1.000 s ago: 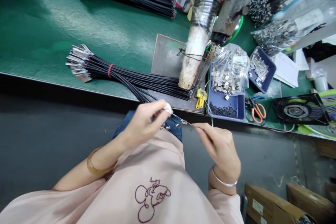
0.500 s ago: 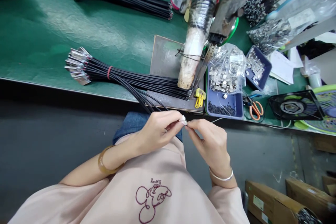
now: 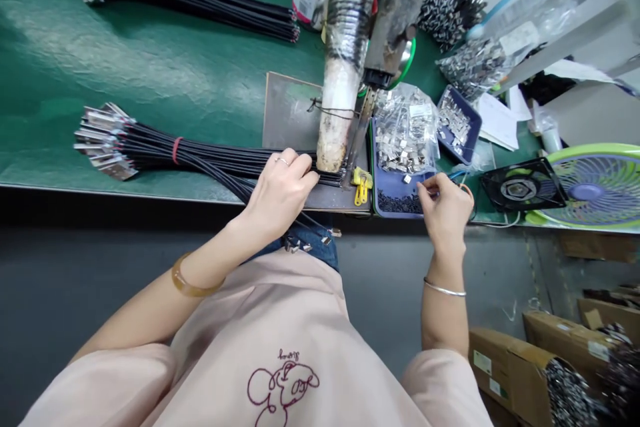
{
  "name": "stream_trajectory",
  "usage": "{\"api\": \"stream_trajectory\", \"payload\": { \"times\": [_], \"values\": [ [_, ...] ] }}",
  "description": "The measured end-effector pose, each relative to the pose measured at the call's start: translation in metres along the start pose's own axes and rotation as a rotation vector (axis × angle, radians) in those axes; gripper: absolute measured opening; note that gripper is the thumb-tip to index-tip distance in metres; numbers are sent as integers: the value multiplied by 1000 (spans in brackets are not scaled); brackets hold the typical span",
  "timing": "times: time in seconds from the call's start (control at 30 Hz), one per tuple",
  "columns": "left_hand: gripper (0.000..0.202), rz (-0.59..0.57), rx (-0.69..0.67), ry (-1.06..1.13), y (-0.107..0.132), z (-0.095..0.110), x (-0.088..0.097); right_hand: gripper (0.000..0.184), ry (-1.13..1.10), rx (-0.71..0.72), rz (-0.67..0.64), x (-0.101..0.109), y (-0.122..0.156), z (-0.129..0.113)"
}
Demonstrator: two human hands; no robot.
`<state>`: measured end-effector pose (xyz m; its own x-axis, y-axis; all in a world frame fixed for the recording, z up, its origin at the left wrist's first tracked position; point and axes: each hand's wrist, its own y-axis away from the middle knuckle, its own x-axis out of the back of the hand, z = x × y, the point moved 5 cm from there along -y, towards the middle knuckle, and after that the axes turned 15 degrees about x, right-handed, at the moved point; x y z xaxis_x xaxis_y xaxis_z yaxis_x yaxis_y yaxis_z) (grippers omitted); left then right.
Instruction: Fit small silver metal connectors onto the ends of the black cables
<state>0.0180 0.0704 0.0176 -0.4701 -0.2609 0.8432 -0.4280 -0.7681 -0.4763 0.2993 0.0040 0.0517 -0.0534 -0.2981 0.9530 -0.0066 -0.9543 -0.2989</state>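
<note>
- Head view, clock set on frame centre: black cable bundle (image 3: pixel 215 155) lies between 9 and 10 o'clock, red band (image 3: pixel 177 150) around it, bare ends under the white-tipped hose (image 3: pixel 334 137).
- Left hand (image 3: pixel 280 199), just off centre towards 9, rests over the bundle, fingers bent. I cannot tell whether they pinch a cable.
- Right hand (image 3: pixel 447 213), at 3, hangs at the near edge of the purple tray (image 3: pixel 393 180); thumb and forefinger curl close together. I see nothing between them, though a tiny piece could hide there.
- Good practice, I judge: part one strand with a light fingertip pinch, leaving its neighbours lying straight.
- I'd take black bits (image 3: pixel 397 203) singly, clear of the orange-handled pliers (image 3: pixel 467 192).
- Loose metal-ended cables (image 3: pixel 300 247) dangle at 6; snagging looks possible.
</note>
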Motion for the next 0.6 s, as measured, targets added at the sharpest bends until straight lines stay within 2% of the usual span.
{"api": "stream_trajectory", "payload": {
  "times": [0.07,0.13,0.23,0.33,0.47,0.6],
  "values": [
    [29,9,7,-41,0,3,-1,12,-86,-44,7,-17,-9,5],
    [28,6,21,-61,0,5,-2,11,-130,-30,7,-25,-16,0],
    [27,-16,61,-30,1,2,-1,13,-194,62,-8,-29,-22,-15],
    [21,-44,72,96,5,-2,4,17,-257,129,-10,-29,-24,-23],
    [14,-60,40,339,14,-6,17,19,-363,106,129,-13,-15,-33],
    [15,-99,-89,516,18,5,25,17,-671,36,289,12,5,-63]
  ]
}}
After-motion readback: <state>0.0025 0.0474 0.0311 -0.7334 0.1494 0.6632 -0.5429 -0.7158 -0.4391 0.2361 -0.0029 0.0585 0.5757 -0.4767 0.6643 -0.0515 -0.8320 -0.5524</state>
